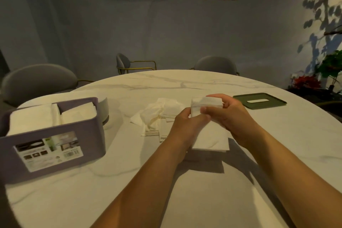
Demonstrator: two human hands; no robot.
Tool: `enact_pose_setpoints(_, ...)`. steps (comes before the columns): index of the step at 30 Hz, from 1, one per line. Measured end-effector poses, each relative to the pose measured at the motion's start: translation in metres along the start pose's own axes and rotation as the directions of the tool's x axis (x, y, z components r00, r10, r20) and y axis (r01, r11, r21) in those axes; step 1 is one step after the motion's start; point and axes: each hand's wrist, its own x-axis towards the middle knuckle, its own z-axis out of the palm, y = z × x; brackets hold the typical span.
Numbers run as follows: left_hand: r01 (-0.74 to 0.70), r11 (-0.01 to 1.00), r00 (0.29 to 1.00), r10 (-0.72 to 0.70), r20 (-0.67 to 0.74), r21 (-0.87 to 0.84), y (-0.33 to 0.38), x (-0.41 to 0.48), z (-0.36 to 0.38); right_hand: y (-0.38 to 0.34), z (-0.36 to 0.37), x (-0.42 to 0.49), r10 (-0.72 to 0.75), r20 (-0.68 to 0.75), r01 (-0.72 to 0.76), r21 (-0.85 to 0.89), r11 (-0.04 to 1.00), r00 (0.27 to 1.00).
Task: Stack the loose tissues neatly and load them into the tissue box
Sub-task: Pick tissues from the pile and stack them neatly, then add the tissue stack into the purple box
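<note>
Left hand [187, 123] and right hand [232, 114] both grip a small stack [205, 105] from either side, squaring its edges above the neat pile [211, 139] on the table [185, 83]. The unsorted heap [159, 116] lies just beyond-left. The box [88, 135] sits well left, open and part-filled, with its lid [259, 101] off to the far right, so the path looks clear to me.

We see plain white folded paper tissues [206, 105] between our fingers [204, 110], a round white marble counter [185, 83] veined grey beneath them, a mauve plastic tissue box [90, 135] left of them, a dark green rectangular lid [273, 102] to their right.
</note>
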Motion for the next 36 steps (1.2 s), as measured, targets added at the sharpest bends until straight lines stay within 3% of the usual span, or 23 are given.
enact_pose_setpoints(6,-0.071,0.997,0.995,0.069,-0.078,-0.027,0.011,-0.013,-0.026,-0.024,0.030,-0.007,0.019,0.038,-0.020,0.016,1.000,0.999)
enact_pose_setpoints(11,-0.138,0.990,0.975,0.132,-0.178,-0.021,0.032,-0.027,-0.070,-0.058,0.060,-0.025,0.154,0.225,-0.174,0.074,0.982,0.962)
enact_pose_setpoints(18,-0.120,0.988,0.936,0.145,-0.320,0.096,0.057,-0.050,-0.137,-0.102,0.117,-0.030,0.176,0.309,-0.156,-0.091,0.984,0.935)
enact_pose_setpoints(23,-0.121,0.986,0.925,0.153,-0.347,0.112,0.065,-0.070,-0.187,-0.120,0.160,-0.032,0.141,0.396,-0.122,-0.074,0.990,0.907)
enact_pose_setpoints(27,-0.066,0.983,0.930,0.123,-0.346,0.170,0.062,-0.077,-0.224,-0.124,0.188,-0.029,0.100,0.386,-0.094,-0.035,0.995,0.917)
enact_pose_setpoints(33,0.006,0.948,0.904,0.131,-0.407,0.318,0.050,-0.069,-0.250,-0.118,0.220,-0.013,0.089,0.268,-0.044,-0.168,0.985,0.959)
enact_pose_setpoints(36,0.069,0.900,0.910,0.120,-0.396,0.430,0.048,-0.061,-0.255,-0.115,0.229,-0.003,0.072,0.250,0.014,-0.326,0.945,0.966)
